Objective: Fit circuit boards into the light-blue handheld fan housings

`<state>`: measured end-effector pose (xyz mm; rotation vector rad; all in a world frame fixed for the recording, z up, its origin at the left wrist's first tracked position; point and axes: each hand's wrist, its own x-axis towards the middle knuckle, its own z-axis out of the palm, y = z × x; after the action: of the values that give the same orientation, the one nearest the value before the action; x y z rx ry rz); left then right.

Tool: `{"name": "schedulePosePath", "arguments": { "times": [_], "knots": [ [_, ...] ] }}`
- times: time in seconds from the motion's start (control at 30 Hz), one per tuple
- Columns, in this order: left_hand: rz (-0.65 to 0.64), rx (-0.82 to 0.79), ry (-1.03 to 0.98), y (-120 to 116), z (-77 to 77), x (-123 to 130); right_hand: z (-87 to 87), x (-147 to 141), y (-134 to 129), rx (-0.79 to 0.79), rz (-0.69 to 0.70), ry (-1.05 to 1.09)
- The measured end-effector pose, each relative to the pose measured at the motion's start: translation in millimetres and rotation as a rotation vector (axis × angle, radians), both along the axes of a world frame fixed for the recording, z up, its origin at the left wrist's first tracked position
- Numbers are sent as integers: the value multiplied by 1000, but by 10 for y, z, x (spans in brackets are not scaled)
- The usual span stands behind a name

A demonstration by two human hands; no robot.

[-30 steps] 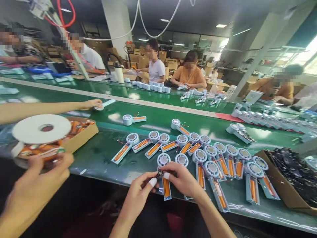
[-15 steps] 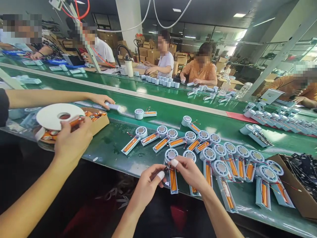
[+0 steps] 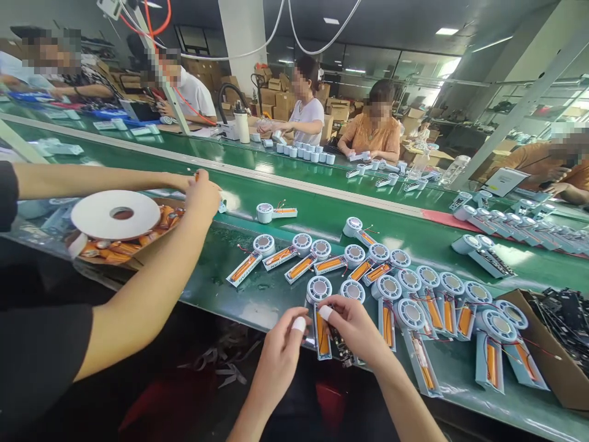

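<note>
My right hand [image 3: 352,325] is closed on a small dark circuit board [image 3: 339,345], which hangs below its fingers. A pale blue fan unit [image 3: 319,289] with an orange battery [image 3: 323,334] in its open handle lies just behind my hands. Beside its lower left side is my left hand [image 3: 288,341], fingers apart, holding nothing visible. White covers show on both thumbs. Several similar fan units [image 3: 409,313] with orange batteries and thin wires lie to the right and behind.
A co-worker's arms [image 3: 151,294] reach over the green table [image 3: 239,307] at left, by a box of batteries [image 3: 133,261] and a white reel [image 3: 92,215]. A cardboard box of dark boards [image 3: 529,319] stands at right. People sit across the line.
My left hand has moved off the wires and opened. The circuit board now shows under my right hand. The co-worker's near hand has moved from the reel toward their other hand.
</note>
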<state>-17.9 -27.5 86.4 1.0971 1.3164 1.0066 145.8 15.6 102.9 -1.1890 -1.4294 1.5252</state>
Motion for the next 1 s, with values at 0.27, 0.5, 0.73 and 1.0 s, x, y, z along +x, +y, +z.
{"name": "schedulePosePath", "arguments": {
  "times": [0.27, 0.5, 0.73, 1.0],
  "knots": [
    [-240, -21, -232, 189, -81, 115, 114, 141, -49, -65, 231, 188],
    [-19, 29, -246, 109, -21, 192, 43, 243, -46, 11, 29, 157],
    [59, 22, -117, 87, -30, 202, 81, 191, -104, 313, -135, -393],
    [99, 50, -67, 110, 46, 173, 289, 194, -272, 506, 267, -781]
  ]
}}
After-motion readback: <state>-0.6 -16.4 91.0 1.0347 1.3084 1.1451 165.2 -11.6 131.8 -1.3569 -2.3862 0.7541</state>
